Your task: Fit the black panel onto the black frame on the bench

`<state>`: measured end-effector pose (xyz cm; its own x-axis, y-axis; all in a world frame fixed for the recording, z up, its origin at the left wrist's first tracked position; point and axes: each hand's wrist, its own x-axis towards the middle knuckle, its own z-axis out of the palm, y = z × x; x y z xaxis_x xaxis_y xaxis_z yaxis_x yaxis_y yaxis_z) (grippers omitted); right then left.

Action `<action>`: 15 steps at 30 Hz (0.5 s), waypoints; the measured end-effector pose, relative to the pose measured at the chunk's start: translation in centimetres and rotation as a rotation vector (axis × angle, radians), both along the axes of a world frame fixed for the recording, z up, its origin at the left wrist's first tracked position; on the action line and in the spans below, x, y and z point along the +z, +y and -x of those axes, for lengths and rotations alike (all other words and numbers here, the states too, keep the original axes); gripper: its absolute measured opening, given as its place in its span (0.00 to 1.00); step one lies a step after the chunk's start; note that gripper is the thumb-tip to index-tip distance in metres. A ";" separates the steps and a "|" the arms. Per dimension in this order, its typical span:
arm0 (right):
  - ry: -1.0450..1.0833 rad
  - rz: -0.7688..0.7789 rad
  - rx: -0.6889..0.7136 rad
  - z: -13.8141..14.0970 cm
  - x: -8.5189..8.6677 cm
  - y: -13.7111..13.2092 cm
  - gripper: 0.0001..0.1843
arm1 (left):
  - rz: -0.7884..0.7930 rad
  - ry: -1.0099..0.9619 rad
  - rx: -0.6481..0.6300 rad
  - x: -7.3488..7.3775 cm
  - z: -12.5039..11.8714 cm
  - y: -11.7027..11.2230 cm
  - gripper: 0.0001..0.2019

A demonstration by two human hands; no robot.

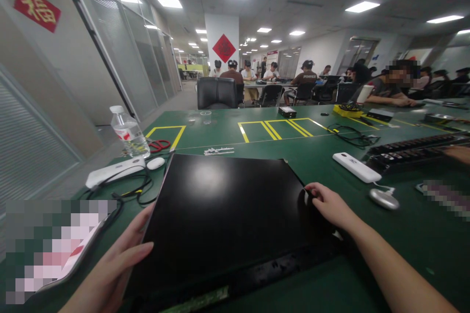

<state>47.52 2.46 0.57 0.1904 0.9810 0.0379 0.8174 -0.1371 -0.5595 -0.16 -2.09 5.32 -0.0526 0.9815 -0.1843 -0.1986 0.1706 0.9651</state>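
A large flat black panel (223,210), like a bare display screen, lies on the green table (330,151) right in front of me. Along its near edge runs a dark strip with a green circuit board (205,301). My left hand (113,264) grips the panel's left edge, thumb on top and fingers around the side. My right hand (328,205) rests on the right edge, its fingers curled over the rim.
A water bottle (128,132), red scissors (159,145), white devices with black cables (117,171) lie at left. A white power bank (356,166), a silvery mouse-like object (384,199) and a black tray (414,149) lie at right. Seated people work at far tables.
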 end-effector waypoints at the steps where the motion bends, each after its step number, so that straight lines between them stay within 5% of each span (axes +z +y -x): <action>1: 0.023 0.000 0.000 0.1 0.0 0.0 0.19 | 0.006 0.006 -0.004 0.0 0.0 0.0 0.31; 7: 0.112 -0.028 -0.054 0.7 0.7 -0.1 0.28 | 0.071 -0.042 0.028 0.8 -0.6 -0.7 0.35; 15: 0.153 -0.045 -0.021 0.7 0.9 0.0 0.22 | 0.073 -0.048 0.052 1.0 -0.6 -1.0 0.35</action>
